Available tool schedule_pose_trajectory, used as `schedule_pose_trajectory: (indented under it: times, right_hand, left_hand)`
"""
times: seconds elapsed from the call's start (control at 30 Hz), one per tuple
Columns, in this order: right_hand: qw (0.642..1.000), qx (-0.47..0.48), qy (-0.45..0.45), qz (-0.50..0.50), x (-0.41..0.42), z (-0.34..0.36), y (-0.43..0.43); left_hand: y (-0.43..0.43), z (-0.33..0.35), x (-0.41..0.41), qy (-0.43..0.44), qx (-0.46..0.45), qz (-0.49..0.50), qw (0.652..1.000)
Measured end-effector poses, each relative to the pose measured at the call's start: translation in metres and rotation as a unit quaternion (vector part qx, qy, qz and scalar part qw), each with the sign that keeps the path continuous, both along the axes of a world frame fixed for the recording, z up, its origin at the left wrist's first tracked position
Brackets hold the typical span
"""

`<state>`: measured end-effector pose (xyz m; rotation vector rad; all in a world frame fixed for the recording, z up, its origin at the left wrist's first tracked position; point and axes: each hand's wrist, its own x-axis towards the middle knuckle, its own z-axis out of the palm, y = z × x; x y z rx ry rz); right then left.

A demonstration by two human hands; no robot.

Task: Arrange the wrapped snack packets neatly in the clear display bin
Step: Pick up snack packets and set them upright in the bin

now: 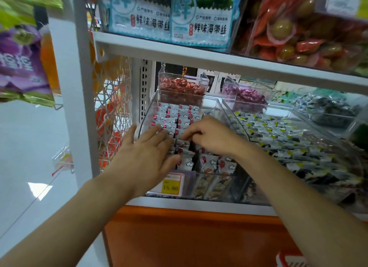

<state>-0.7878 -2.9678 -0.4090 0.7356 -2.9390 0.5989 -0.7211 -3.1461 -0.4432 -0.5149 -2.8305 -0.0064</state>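
**Straightening the front rows**

The left hand [151,147], fingers straight and spread, presses on silver cloud-printed snack packets [179,115] inside the clear plastic display bin [145,115]. Just right of it, the right hand [211,137] pinches one packet. Rows beyond the fingertips stand tidy; those nearer lean, so standing them upright likely comes next. A small clear box of red sweets [181,85] sits beyond the hands; a neighbouring bin of yellow-marked packets [278,135] lies close beside the right wrist.

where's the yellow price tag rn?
Head view, lower centre: the yellow price tag sits on the front of the clear display bin, just below the left hand and left of the front-row snack packets.
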Motion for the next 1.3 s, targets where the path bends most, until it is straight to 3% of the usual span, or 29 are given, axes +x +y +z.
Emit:
schedule_pose_trajectory:
  times: [0.07, 0.2, 0.27, 0.4, 0.47, 0.6, 0.67, 0.8, 0.9, 1.1, 1.3]
  right_hand:
    - [0.998, -0.064, -0.014, -0.012, -0.003, 0.003, 0.001]
    - [0.991, -0.113, 0.053, -0.043, -0.018, 0.002, 0.0]
    - [0.992, -0.082, 0.091, -0.042, -0.027, 0.003, -0.003]
    - [0.991, 0.086, 0.095, -0.023, -0.041, -0.002, -0.017]
    - [0.993, 0.088, 0.078, -0.011, -0.042, -0.003, -0.021]
    - [0.992, -0.12, 0.043, -0.025, -0.027, 0.009, -0.013]
    - [0.975, -0.2, 0.082, -0.053, -0.015, 0.017, -0.003]
    - [0.906, -0.374, 0.172, -0.102, 0.019, 0.021, 0.013]
    - [0.858, -0.472, 0.158, -0.127, 0.044, 0.014, 0.023]
    - [0.745, -0.657, -0.021, -0.114, 0.071, -0.01, 0.036]
    - [0.71, -0.694, -0.094, -0.075, 0.073, -0.015, 0.046]
  left_hand:
    - [-0.001, 0.002, 0.001, 0.006, 0.014, -0.001, 1.0]
    - [-0.001, 0.005, 0.0, 0.012, 0.049, -0.005, 0.999]
    - [-0.001, 0.006, -0.001, 0.018, 0.065, -0.006, 0.998]
    - [-0.003, 0.007, -0.004, 0.031, 0.093, -0.009, 0.995]
    - [-0.004, 0.007, -0.004, 0.039, 0.104, -0.012, 0.994]
    - [-0.006, 0.009, -0.003, 0.078, 0.134, -0.018, 0.988]
    - [-0.005, 0.011, -0.002, 0.116, 0.164, -0.028, 0.979]
    - [0.0, 0.013, -0.001, 0.187, 0.234, -0.058, 0.952]
    - [0.011, 0.015, 0.004, 0.145, 0.318, -0.059, 0.935]
    - [0.029, 0.015, 0.004, -0.015, 0.501, -0.036, 0.865]
    - [0.03, 0.019, 0.005, -0.15, 0.688, -0.021, 0.71]
